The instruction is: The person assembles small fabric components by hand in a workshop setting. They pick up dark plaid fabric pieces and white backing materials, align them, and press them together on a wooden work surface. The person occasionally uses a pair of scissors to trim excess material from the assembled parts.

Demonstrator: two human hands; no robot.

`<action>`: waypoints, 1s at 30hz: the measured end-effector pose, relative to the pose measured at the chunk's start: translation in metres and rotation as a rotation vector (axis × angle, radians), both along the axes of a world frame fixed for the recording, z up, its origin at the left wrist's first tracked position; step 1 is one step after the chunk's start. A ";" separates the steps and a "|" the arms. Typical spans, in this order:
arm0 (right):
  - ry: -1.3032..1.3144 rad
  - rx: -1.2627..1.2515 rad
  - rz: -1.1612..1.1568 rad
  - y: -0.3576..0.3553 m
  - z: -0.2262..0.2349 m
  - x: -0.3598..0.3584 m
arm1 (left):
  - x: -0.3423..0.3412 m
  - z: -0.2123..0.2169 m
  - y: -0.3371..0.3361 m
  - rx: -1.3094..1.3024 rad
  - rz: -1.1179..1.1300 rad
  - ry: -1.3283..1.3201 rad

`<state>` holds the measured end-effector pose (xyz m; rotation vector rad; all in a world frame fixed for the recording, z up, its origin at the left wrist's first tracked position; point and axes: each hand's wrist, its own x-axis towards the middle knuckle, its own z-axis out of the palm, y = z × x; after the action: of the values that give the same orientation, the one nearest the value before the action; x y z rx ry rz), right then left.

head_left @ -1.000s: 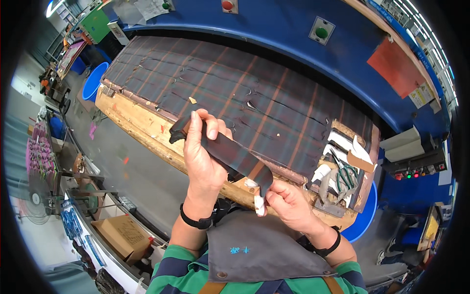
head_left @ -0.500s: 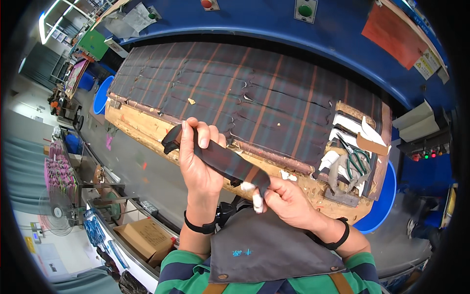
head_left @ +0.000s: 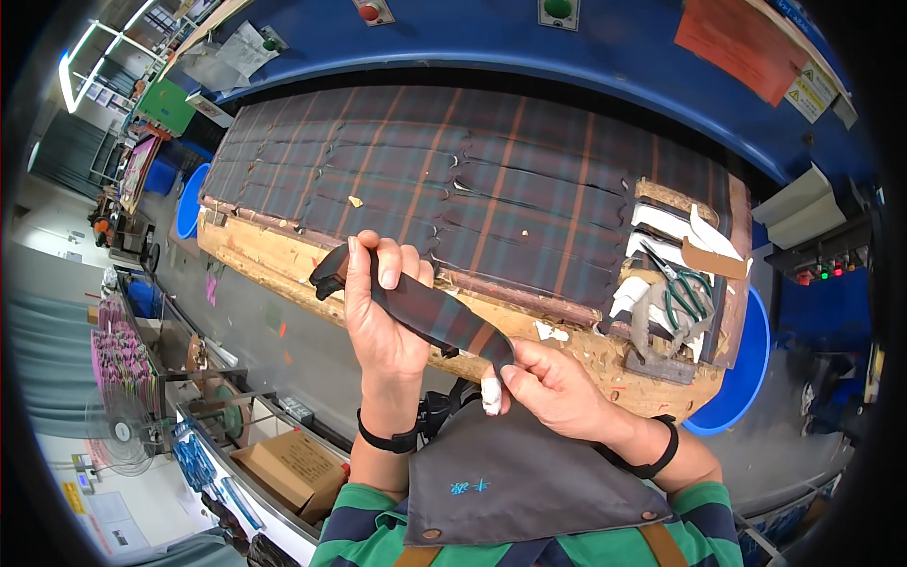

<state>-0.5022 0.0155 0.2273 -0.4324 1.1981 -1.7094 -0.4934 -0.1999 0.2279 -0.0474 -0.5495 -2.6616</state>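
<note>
A dark plaid strip [head_left: 435,312] of fabric or coated sheet stretches between my two hands, above the front edge of the bench. My left hand [head_left: 383,321] is closed round its far end, thumb up and fingers folded over; a bunched dark end [head_left: 328,274] sticks out past the thumb. My right hand [head_left: 557,383] pinches the near end between thumb and fingers. A white wrapping [head_left: 491,395] covers a fingertip below that pinch. Green-handled pliers [head_left: 675,288] lie on the right end of the bench, away from both hands.
A large plaid sheet [head_left: 397,180], cut into many pieces, covers the board on the wooden bench [head_left: 274,250]. White and brown scraps [head_left: 713,255] surround the pliers. Blue bins stand at the bench's right [head_left: 746,369] and left [head_left: 192,203] ends. A blue machine [head_left: 472,38] rises behind.
The view has shifted slightly, so bench and machine sit a little further left. Both hands keep hold of the strip, and a white bit seen near the right fingers no longer shows.
</note>
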 end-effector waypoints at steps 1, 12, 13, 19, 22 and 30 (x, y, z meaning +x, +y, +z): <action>-0.002 -0.016 -0.013 0.002 -0.003 0.001 | 0.000 0.000 0.000 0.002 0.009 -0.006; -0.064 -0.112 -0.034 0.005 -0.014 0.005 | 0.000 0.001 0.002 0.019 -0.012 -0.008; -0.054 -0.088 -0.022 0.004 -0.014 0.005 | 0.000 0.000 0.001 0.019 -0.008 -0.014; -0.035 -0.119 -0.091 0.015 -0.028 0.013 | -0.002 0.000 0.002 -0.046 0.053 -0.108; 0.073 0.091 -0.066 0.023 -0.021 0.000 | 0.004 0.000 0.000 -0.125 0.069 -0.077; 1.451 1.002 -0.745 0.162 -0.090 -0.081 | 0.007 0.027 0.016 -0.350 0.052 -0.050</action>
<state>-0.5833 0.1775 0.1374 -0.6152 3.3315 -0.8414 -0.4867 -0.1836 0.2554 -0.0679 -1.0119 -2.4914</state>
